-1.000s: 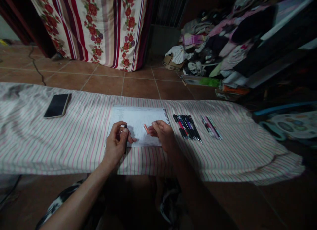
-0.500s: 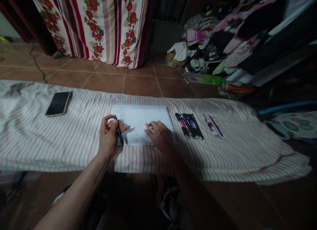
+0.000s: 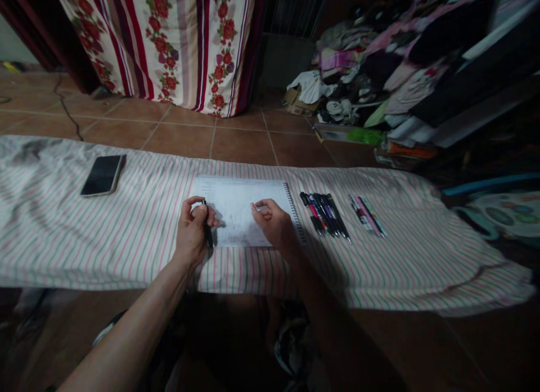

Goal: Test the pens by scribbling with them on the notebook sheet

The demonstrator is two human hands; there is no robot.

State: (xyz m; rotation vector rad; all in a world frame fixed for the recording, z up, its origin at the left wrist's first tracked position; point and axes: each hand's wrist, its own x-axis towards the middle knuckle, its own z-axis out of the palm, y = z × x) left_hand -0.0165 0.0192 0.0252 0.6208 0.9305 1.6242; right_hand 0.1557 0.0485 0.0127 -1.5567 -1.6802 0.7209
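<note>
My left hand (image 3: 193,226) is closed around a black pen (image 3: 208,226), which slants down over the left edge of the spiral notebook (image 3: 236,192). Between the fingertips of my right hand (image 3: 272,220) is a small orange-pink piece (image 3: 253,207) with a light end, above the right half of the page. Its kind is too small to make out. Faint marks show on the page, and the wire binding runs along the notebook's right side.
A row of several pens (image 3: 324,215) lies right of the notebook, with a smaller group of pens (image 3: 366,215) beyond. A phone (image 3: 103,175) rests at left on the striped cloth (image 3: 139,234). Past the far edge are a floral curtain (image 3: 185,49) and a clothes pile (image 3: 379,71).
The pen in my left hand has turned more upright. My right hand has risen slightly up the page, and less of the orange-pink piece shows. The whole view has shifted a little.
</note>
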